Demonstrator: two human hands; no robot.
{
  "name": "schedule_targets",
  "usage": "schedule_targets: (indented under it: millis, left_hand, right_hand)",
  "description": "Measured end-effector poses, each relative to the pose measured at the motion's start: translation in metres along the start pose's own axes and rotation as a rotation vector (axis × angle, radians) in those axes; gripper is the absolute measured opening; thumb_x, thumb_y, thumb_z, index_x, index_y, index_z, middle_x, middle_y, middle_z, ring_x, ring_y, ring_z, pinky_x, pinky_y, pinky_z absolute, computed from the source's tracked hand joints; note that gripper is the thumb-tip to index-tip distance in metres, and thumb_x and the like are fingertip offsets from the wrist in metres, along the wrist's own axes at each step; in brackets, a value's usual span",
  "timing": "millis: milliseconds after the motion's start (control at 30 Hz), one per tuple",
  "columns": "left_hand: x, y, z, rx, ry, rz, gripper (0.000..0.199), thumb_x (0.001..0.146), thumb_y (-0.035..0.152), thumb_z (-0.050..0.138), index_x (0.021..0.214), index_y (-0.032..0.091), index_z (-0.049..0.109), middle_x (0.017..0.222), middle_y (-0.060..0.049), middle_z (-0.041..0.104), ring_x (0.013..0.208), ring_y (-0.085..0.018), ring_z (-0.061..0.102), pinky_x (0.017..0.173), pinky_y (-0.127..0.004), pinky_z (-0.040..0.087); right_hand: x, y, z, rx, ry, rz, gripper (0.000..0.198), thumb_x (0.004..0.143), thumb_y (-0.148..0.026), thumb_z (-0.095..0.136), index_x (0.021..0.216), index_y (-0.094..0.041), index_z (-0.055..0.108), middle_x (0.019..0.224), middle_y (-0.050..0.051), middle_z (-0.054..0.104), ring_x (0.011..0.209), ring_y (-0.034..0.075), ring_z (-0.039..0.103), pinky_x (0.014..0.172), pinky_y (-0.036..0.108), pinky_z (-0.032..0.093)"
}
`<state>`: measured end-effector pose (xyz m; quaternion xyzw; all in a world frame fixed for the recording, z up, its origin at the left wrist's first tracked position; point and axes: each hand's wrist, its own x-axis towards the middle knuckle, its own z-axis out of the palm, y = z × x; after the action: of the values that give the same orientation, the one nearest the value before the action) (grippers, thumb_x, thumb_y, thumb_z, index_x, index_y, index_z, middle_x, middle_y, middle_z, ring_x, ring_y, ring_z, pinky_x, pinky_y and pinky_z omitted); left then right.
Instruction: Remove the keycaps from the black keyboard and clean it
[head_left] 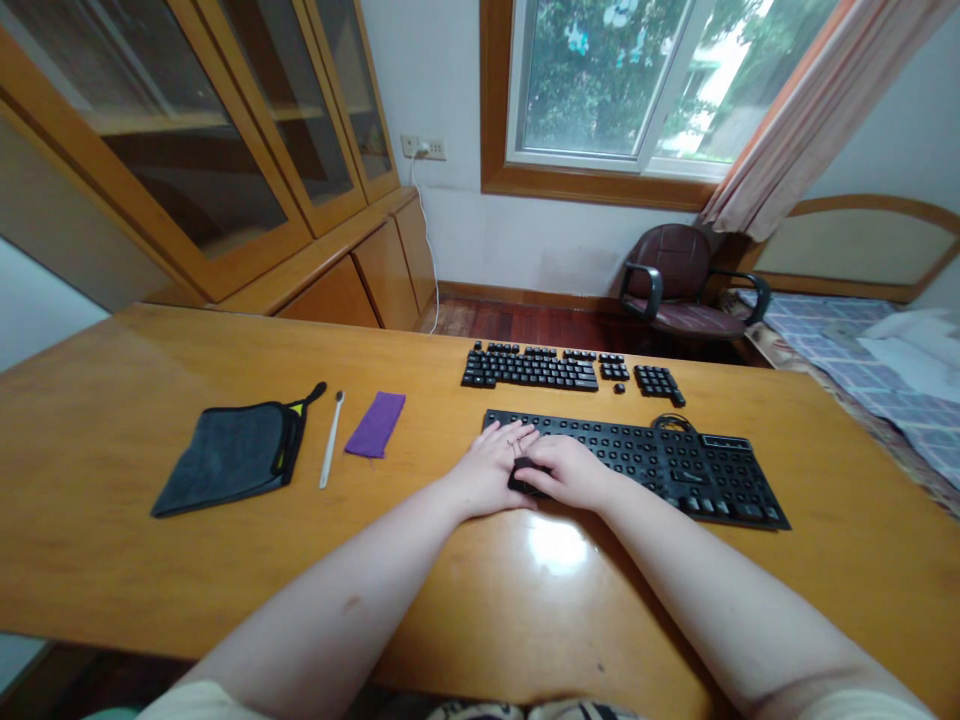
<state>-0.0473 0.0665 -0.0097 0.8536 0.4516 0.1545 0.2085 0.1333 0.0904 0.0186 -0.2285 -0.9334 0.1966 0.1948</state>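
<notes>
The left hand (495, 478) lay at the keyboard base's left end, fingers extended and slightly spread; whether its hidden palm held anything, I could not tell. Touching it at 3 o'clock, the right hand (571, 470) was curled, thumb and fingers apparently closed on a small black tool (525, 478), perhaps a wire keycap puller.

The keyboard base (637, 455), mostly bare of keycaps, stretched from the hands toward 3 to 4 o'clock, its long axis running side to side; the right hand was nearer its middle. At 9 o'clock, by the left hand, lay a purple cloth (376, 425), then a toothbrush (331, 445) and a folded grey cloth (232, 458).

Beyond, at 12 o'clock, loose black keycaps (536, 371) lined the table's (420, 560) far edge; the number-pad group (657, 382) sat near 2 o'clock. An armchair (670, 262) stood past the table at 1 o'clock.
</notes>
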Motion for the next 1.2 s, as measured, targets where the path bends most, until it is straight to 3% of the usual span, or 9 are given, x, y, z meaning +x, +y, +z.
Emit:
schedule_targets:
  millis: [233, 533, 733, 900, 1067, 1200]
  left_hand:
    - [0.000, -0.001, 0.000, 0.005, -0.005, 0.007, 0.099, 0.056, 0.055, 0.073, 0.139, 0.023, 0.031, 0.145, -0.010, 0.035, 0.135, -0.028, 0.026, 0.111, -0.049, 0.013]
    - [0.002, -0.004, 0.003, 0.018, 0.003, 0.011, 0.101, 0.055, 0.058, 0.073, 0.139, 0.023, 0.030, 0.145, -0.010, 0.034, 0.135, -0.029, 0.026, 0.111, -0.050, 0.014]
    - [0.000, -0.001, 0.001, 0.025, 0.010, 0.007, 0.101, 0.054, 0.056, 0.075, 0.138, 0.022, 0.030, 0.145, -0.011, 0.034, 0.135, -0.029, 0.027, 0.111, -0.050, 0.015]
    - [-0.003, 0.014, -0.006, -0.027, 0.089, 0.002, 0.082, 0.057, 0.054, 0.074, 0.128, 0.022, 0.046, 0.142, -0.011, 0.039, 0.133, -0.031, 0.029, 0.110, -0.053, 0.016]
    - [-0.002, 0.025, -0.008, -0.241, 0.119, 0.034, 0.042, 0.071, 0.038, 0.069, 0.109, 0.023, 0.060, 0.112, -0.005, 0.064, 0.107, -0.025, 0.056, 0.098, -0.042, 0.039]
    - [-0.001, 0.024, -0.004, -0.283, 0.110, 0.037, 0.027, 0.076, 0.034, 0.063, 0.100, 0.021, 0.063, 0.101, -0.005, 0.067, 0.097, -0.023, 0.060, 0.089, -0.037, 0.046]
  right_hand:
    - [-0.003, -0.003, 0.003, -0.235, 0.014, -0.040, 0.032, 0.092, -0.032, 0.040, 0.072, -0.016, 0.060, 0.063, 0.007, 0.062, 0.058, 0.016, 0.054, 0.059, 0.028, 0.038]
    - [-0.011, -0.003, -0.001, -0.176, 0.150, -0.077, 0.037, 0.094, -0.030, 0.032, 0.069, -0.018, 0.056, 0.059, 0.005, 0.060, 0.055, 0.015, 0.053, 0.057, 0.028, 0.038]
    - [-0.008, 0.001, -0.002, -0.075, 0.177, 0.033, 0.027, 0.093, -0.028, 0.035, 0.079, -0.018, 0.056, 0.067, 0.005, 0.061, 0.061, 0.015, 0.056, 0.059, 0.026, 0.041]
    - [-0.007, 0.001, -0.005, -0.032, 0.187, 0.079, 0.026, 0.093, -0.030, 0.038, 0.082, -0.019, 0.058, 0.070, 0.004, 0.063, 0.063, 0.015, 0.057, 0.059, 0.025, 0.041]
    - [-0.009, -0.004, -0.005, -0.108, 0.189, -0.005, 0.029, 0.093, -0.032, 0.037, 0.074, -0.019, 0.056, 0.064, 0.004, 0.061, 0.060, 0.015, 0.054, 0.058, 0.025, 0.038]
    - [-0.010, -0.009, -0.004, -0.203, 0.263, -0.095, 0.034, 0.093, -0.034, 0.037, 0.066, -0.019, 0.052, 0.059, 0.004, 0.056, 0.055, 0.015, 0.049, 0.056, 0.027, 0.035]
